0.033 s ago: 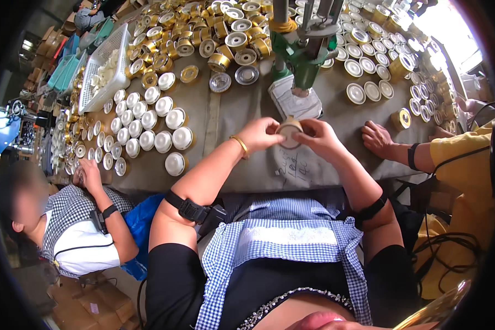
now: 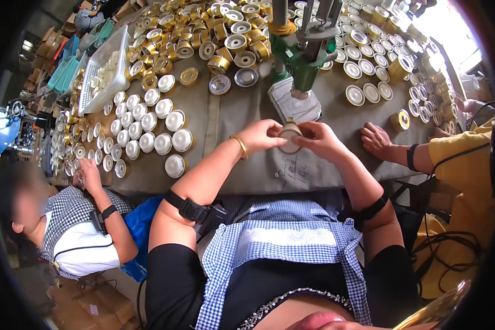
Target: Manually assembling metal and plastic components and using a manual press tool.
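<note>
Between both hands, above the near part of the table, is a round gold cap with a pale face [image 2: 290,137]. My left hand [image 2: 264,135] grips its left edge with thumb and fingers, and my right hand [image 2: 318,137] pinches its right edge. Part of the cap is covered by my fingers. Just beyond it stands a green press [image 2: 307,74], with a white wrapped pad [image 2: 295,104] at its base. To the left, white-topped gold caps [image 2: 163,142] are set out in rows. Two silvery-faced caps [image 2: 220,84] sit left of the press.
A large heap of gold caps [image 2: 203,38] covers the far left, beside a white plastic basket [image 2: 121,52] of pale pieces. More white-faced caps [image 2: 355,94] fill the right. Handwriting marks the grey table cover [image 2: 220,159]. A co-worker's hand [image 2: 377,140] rests at right; another person [image 2: 91,220] sits at left.
The held cap has tilted a little between my fingers, and my hands have shifted slightly. The surrounding caps look the same.
</note>
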A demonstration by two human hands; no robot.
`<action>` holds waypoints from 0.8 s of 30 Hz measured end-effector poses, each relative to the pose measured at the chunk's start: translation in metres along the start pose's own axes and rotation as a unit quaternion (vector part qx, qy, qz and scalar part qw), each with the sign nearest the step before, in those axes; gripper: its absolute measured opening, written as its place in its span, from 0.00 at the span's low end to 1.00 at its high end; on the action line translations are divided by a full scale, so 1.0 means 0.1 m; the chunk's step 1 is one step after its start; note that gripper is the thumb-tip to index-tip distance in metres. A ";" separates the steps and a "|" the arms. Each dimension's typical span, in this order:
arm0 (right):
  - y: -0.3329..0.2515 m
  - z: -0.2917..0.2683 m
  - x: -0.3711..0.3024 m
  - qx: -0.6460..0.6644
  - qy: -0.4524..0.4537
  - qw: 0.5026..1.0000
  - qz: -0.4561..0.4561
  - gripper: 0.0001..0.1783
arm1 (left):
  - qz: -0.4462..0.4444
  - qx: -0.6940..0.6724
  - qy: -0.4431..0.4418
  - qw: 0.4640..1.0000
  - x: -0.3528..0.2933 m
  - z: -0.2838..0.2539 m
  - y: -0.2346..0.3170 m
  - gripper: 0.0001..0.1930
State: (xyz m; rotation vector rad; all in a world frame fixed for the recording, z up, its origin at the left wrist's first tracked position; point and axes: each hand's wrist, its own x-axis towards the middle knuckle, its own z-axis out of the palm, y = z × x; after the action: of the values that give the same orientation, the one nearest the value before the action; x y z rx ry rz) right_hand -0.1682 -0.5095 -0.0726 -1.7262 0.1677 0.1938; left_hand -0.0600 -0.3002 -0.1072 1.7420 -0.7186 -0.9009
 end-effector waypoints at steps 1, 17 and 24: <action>0.02 -0.09 -0.02 -0.076 -0.056 0.995 0.015 0.20 | -0.024 -0.050 0.016 0.998 0.04 0.04 0.25 0.21; -1.18 -1.04 0.72 0.056 0.358 0.887 -0.285 0.25 | -0.173 -0.176 0.207 0.947 0.51 -0.07 0.32 0.19; -2.11 -1.07 0.76 0.259 0.305 0.876 -0.270 0.39 | -0.175 -0.238 0.170 0.940 0.76 0.10 0.57 0.17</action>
State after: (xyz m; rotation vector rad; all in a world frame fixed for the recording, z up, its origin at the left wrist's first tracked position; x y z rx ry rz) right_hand -0.0443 -0.5805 0.1304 -1.1812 0.1695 -0.7595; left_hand -0.0298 -0.3840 -0.0733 1.5426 0.0483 -0.8851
